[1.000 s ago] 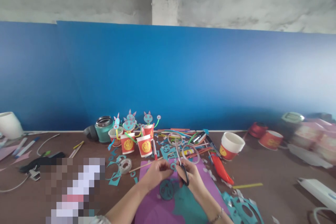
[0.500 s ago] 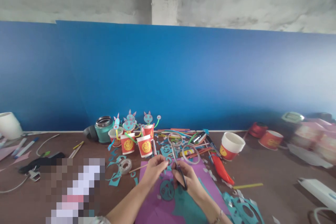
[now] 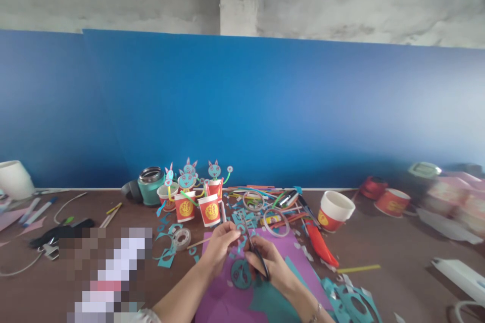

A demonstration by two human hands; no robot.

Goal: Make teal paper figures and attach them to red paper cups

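Observation:
My left hand pinches a small teal paper piece between thumb and fingertips. My right hand has its fingers in the handles of a pair of black-handled scissors. The narrow blades point up and away, right beside the teal piece; whether they touch it I cannot tell. Below the hands, a round teal paper face with drawn features lies on a purple sheet. A larger teal sheet covers part of the purple one, partly hidden by my right wrist.
Red-and-white paper cups with paper animal heads stand behind the hands, near a teal thermos. A tape roll lies left. Drinking straws and paper scraps are heaped ahead. Stacked cups and teal offcuts are at right.
The scissors and my right hand have shifted slightly left, and the blades now lean more toward the teal paper piece. My left hand stays almost in place.

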